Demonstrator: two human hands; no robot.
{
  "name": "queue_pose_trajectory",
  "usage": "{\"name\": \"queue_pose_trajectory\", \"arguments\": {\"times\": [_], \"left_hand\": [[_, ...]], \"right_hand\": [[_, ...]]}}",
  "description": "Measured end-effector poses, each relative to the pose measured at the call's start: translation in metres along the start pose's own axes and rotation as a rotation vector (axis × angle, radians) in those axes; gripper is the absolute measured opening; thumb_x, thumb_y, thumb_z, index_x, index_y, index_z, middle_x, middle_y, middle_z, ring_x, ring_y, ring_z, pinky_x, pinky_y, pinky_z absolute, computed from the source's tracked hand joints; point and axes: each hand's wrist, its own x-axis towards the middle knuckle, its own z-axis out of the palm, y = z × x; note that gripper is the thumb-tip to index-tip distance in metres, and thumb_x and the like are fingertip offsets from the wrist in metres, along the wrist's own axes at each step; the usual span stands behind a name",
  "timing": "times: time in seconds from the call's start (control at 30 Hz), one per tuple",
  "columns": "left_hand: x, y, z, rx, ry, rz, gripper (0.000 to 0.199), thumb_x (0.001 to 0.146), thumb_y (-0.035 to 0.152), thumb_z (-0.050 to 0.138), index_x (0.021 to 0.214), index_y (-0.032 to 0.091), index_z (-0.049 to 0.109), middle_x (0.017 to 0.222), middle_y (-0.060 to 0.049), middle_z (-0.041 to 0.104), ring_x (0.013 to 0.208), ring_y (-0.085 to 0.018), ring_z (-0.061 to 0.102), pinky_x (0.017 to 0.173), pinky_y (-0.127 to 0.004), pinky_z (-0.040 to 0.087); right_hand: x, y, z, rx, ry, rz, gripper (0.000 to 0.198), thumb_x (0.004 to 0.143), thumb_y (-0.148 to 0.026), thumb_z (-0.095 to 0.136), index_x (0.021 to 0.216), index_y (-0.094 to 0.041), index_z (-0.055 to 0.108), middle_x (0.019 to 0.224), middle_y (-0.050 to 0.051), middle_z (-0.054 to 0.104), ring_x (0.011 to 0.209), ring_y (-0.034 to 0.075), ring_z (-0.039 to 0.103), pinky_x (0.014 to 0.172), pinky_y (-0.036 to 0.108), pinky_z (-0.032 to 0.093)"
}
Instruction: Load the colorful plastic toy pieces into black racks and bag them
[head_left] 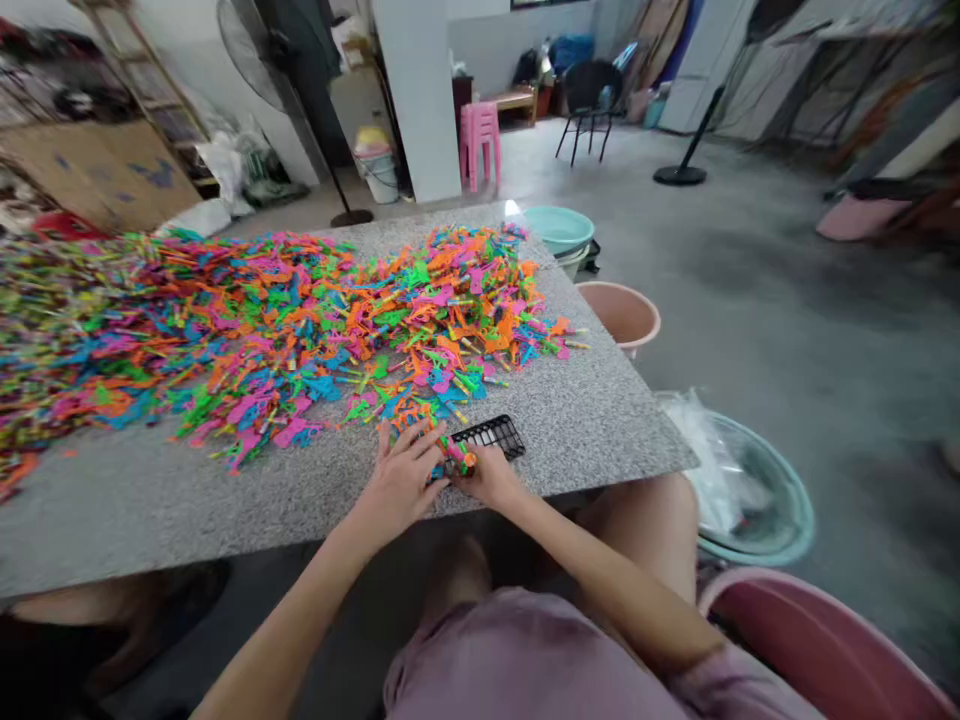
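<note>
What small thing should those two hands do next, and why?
I'd probably press the left hand and right hand gently together to steady the small colourful pieces between them. Both hands are at those pieces, close to the near edge of the table, so a loose one might slip off. Finger contact is partly hidden, so this is only a guess.

The left hand (405, 472) partly hides the bright plastic pieces (460, 458).

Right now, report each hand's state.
Left hand: open, fingers extended over the small colorful plastic pieces.
Right hand: curled beside those pieces; whether its grip is closed cannot be told.
</note>
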Motion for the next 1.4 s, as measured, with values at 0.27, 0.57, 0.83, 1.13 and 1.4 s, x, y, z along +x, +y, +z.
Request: {"name": "queue_pose_trajectory", "arguments": {"times": [0.27,0.57,0.83,1.13,1.4], "left_hand": [[-0.001,0.000,0.007,0.004,0.092,-0.001,0.063,0.087,0.040,0.066,0.143,0.024,0.042,0.144,-0.009,0.053,0.137,-0.032,0.039,0.117,-0.063,0.000],[-0.007,-0.014,0.018,0.062,0.147,0.092,0.026,0.091,0.045,0.060,0.107,0.026,0.067,0.138,-0.005,0.059,0.135,-0.029,0.043,0.118,-0.059,-0.007],[-0.008,-0.013,0.016,0.088,0.140,0.084,0.030,0.091,0.049,0.059,0.108,0.026,0.067,0.134,-0.006,0.061,0.136,-0.030,0.042,0.119,-0.060,-0.002],[-0.010,-0.012,0.013,0.074,0.102,0.041,0.030,0.092,0.044,0.058,0.113,0.023,0.063,0.137,-0.007,0.059,0.139,-0.031,0.038,0.119,-0.057,-0.003],[-0.020,-0.031,0.009,0.069,0.053,0.172,0.030,0.094,0.046,0.055,0.115,0.028,0.064,0.141,-0.004,0.056,0.144,-0.027,0.032,0.119,-0.057,-0.004]], "right_hand": [[0.006,-0.013,0.001,-0.182,-0.104,0.028,0.018,0.083,-0.020,0.060,0.099,-0.014,0.066,0.091,0.013,0.073,0.083,0.023,0.068,0.066,0.027,0.039],[0.000,0.018,-0.022,-0.052,0.000,-0.092,0.022,0.079,-0.005,0.057,0.095,-0.018,0.063,0.088,0.003,0.071,0.084,0.017,0.065,0.073,0.023,0.044],[0.084,0.039,-0.075,-0.602,0.126,0.112,0.041,0.087,0.002,0.040,0.121,-0.010,0.058,0.122,0.021,0.059,0.108,0.026,0.060,0.084,0.033,0.049],[0.033,0.057,-0.081,-0.442,0.158,0.193,0.026,0.087,-0.006,0.043,0.107,-0.010,0.059,0.109,0.018,0.063,0.090,0.023,0.063,0.077,0.030,0.045],[0.017,0.030,-0.033,0.346,0.058,0.010,0.029,0.077,-0.008,0.054,0.104,-0.018,0.054,0.080,0.000,0.067,0.066,0.013,0.060,0.067,0.023,0.044]]}}
